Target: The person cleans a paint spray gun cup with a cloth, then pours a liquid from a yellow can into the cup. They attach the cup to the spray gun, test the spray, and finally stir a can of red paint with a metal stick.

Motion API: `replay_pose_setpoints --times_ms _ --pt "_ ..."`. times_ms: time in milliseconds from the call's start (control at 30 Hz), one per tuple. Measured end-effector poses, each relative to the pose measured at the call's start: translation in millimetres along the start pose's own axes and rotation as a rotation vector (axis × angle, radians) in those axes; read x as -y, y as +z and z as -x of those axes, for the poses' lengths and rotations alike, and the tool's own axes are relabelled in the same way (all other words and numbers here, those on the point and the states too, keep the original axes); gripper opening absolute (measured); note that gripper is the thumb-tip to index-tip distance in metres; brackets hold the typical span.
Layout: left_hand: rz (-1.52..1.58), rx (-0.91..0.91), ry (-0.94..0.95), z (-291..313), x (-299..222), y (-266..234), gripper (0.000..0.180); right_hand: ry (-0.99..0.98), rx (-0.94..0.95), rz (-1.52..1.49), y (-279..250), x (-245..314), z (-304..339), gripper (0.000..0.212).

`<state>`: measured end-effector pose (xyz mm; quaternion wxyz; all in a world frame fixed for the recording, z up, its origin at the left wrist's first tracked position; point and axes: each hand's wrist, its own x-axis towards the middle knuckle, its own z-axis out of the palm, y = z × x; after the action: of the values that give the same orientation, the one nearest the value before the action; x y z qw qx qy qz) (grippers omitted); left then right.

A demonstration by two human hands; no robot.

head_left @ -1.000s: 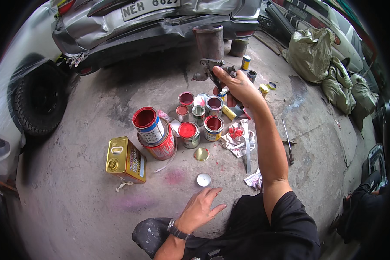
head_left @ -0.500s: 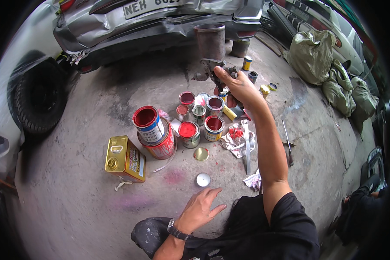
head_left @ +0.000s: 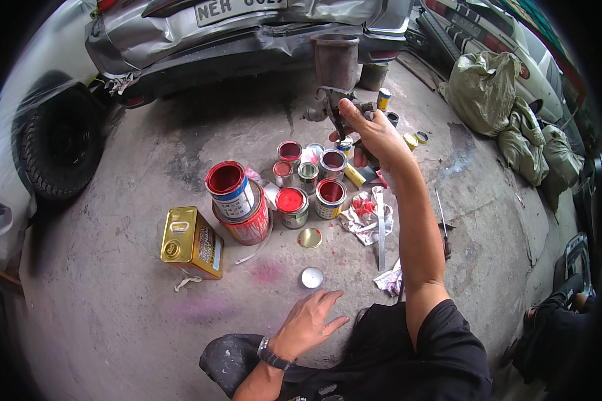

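My right hand (head_left: 378,137) is wrapped round the grip of a spray gun (head_left: 334,73), held up with its stained cup on top, toward the car's bumper. Low in the view, my left hand (head_left: 311,324) hangs with its fingers stretched out and holds nothing. Just beyond its fingertips lies a small round whitish lid or shallow cup (head_left: 312,277). A gold lid (head_left: 310,238) rests farther off. Past these stand open paint cans, among them a red-filled can (head_left: 291,206) and a dark red one (head_left: 331,198).
At left, a paint can (head_left: 231,194) is stacked on a larger red-smeared can (head_left: 251,226), beside a gold rectangular tin (head_left: 191,244). Stained rags (head_left: 362,217), a metal ruler (head_left: 380,230) and a screwdriver (head_left: 446,244) lie at right. Sacks (head_left: 481,90) and a silver car (head_left: 247,30) stand beyond.
The spray gun and my right hand have shifted slightly right within the view. My left hand keeps nearly the same place and pose.
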<state>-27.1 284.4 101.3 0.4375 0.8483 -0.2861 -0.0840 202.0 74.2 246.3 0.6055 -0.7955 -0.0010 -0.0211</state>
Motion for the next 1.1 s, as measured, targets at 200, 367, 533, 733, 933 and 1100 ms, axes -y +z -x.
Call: replay_pose_setpoints --times_ms 200,367,533,733,933,1100 --pt "0.006 -0.001 -0.015 0.3 -0.7 -1.3 0.052 -0.027 -0.005 0.038 -1.2 3.1 2.3 0.067" --pt "0.008 0.006 -0.028 -0.5 -0.3 -0.9 0.052 -0.024 -0.027 0.138 -1.8 -1.0 0.0 0.068" --pt "0.004 0.014 -0.031 -1.1 -0.4 -1.7 0.052 0.002 0.005 0.114 -2.1 3.3 4.1 0.064" --pt "0.003 0.012 -0.030 -0.9 -0.9 -2.2 0.052 -0.044 -0.042 0.161 0.1 7.9 9.1 0.072" --pt "0.001 0.013 -0.028 -0.3 -0.2 -0.2 0.052 -0.020 -0.016 0.196 -4.4 7.7 8.0 0.073" --pt "0.006 0.009 -0.018 0.3 0.1 0.2 0.052 -0.042 -0.012 0.175 -1.2 12.9 14.2 0.075"
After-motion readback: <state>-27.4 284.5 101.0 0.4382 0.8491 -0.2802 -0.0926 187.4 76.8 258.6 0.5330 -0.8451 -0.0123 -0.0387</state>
